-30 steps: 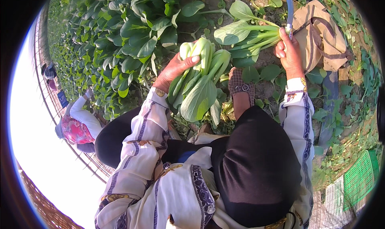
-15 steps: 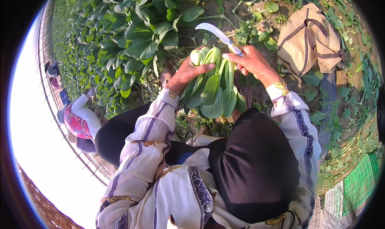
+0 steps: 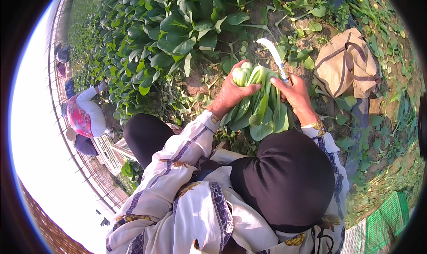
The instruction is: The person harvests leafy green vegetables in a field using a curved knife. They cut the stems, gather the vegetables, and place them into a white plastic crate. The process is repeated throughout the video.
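Observation:
A bunch of bok choy [image 3: 261, 109] hangs between my hands, its pale stem ends up and its green leaves down over my knees. My left hand [image 3: 233, 89] is closed round the stems from the left, thumb laid across the front. In my right hand [image 3: 295, 95] is a small harvesting knife [image 3: 272, 50] with a curved pale blade, its handle in the fingers and the blade pointing up and away. The right thumb presses against the outer stalk on the bunch's right side.
Dense growing bok choy [image 3: 173, 36] fills the far left. A beige bag [image 3: 344, 65] lies on the soil at right. Green crates [image 3: 384, 223] and a white crate [image 3: 356, 236] stand at near right. Another person [image 3: 86, 113] crouches at left near a pale crate [image 3: 108, 151].
My hands, with the bok choy and the knife, now appear farther right and slightly lower. My left knee has shifted, and a crate shows at left. My view has also moved.

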`<state>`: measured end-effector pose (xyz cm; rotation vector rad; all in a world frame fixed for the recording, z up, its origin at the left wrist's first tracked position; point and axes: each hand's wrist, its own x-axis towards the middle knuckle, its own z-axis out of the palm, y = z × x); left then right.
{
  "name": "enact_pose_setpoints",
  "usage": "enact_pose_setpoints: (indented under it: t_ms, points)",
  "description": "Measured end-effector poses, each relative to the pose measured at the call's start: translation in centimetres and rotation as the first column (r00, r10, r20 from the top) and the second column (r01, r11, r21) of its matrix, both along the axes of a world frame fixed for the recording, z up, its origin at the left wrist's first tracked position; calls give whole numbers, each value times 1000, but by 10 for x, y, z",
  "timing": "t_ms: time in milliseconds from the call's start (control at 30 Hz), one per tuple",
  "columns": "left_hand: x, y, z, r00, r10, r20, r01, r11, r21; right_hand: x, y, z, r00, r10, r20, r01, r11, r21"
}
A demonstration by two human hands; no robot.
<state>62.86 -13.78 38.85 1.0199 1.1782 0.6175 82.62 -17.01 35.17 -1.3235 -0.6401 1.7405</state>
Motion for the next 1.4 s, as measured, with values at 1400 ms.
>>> enact_pose_setpoints:
  t_ms: [1400]
  points:
    - [-126,-133,119,564,308,767,-774,520,360,-204,19,197,678,629,379,-732,534,423]
